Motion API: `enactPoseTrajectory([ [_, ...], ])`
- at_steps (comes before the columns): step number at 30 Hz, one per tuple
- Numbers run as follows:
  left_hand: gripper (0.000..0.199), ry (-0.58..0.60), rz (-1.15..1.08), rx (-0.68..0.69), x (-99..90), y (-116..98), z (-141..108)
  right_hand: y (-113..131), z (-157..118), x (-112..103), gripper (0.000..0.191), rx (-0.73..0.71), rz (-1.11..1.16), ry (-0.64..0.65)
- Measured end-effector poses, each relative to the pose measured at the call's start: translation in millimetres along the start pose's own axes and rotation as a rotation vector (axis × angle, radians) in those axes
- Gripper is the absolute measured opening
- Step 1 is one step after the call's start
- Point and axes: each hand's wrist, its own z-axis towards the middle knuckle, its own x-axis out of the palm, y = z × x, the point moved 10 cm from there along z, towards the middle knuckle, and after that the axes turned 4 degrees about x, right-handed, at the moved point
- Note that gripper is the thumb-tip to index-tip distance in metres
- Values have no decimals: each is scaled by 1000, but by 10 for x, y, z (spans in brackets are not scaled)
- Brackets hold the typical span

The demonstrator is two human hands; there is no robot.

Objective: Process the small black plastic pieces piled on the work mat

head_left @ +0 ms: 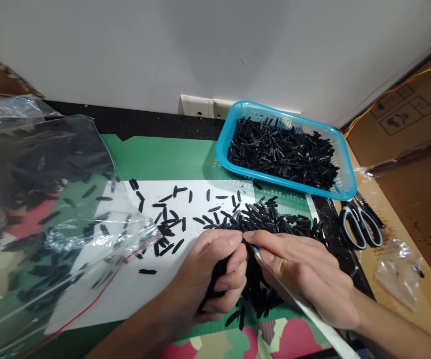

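Observation:
My left hand (215, 269) is curled into a loose fist around something black, seemingly a bunch of small black strips; most of it is hidden by the fingers. Beside it, my right hand (301, 269) pinches a long, thin white tool (294, 294) near its tip, and the rest of the tool slants down to the lower right. Thumbs and index fingers of both hands meet almost tip to tip; whatever lies between them is too small to make out. A pile of black strips (268, 214) spreads behind and under the hands.
A blue plastic basket (225, 144) full of black strips stands at the back right. Scissors (359, 224) and a small clear bag (397, 274) lie to the right. A large clear zip bag (73, 209) covers the left side. Loose strips dot the white paper (125, 294).

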Motion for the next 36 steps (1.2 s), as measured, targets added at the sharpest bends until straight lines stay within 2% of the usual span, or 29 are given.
enactPoseTrajectory([
  [5, 48, 72, 33, -51, 74, 70, -5, -5, -36, -1, 28, 8, -10, -12],
  [7, 48, 88, 55, -71, 92, 93, -9, -81, -40, 2, 30, 68, -13, 9],
  [14, 49, -19, 114, 51, -15, -74, -19, -242, 145, -128, 32, 156, 78, -42],
  [20, 53, -39, 116, 90, -26, -164, -15, -316, 249, -87, 26, 284, 321, -2],
  [25, 55, -49, 136, 101, -24, -186, -23, -345, 206, -27, 25, 289, 422, 30],
  [36, 54, -66, 137, 114, -26, -199, -25, -334, 181, 8, 24, 250, 394, 97],
])
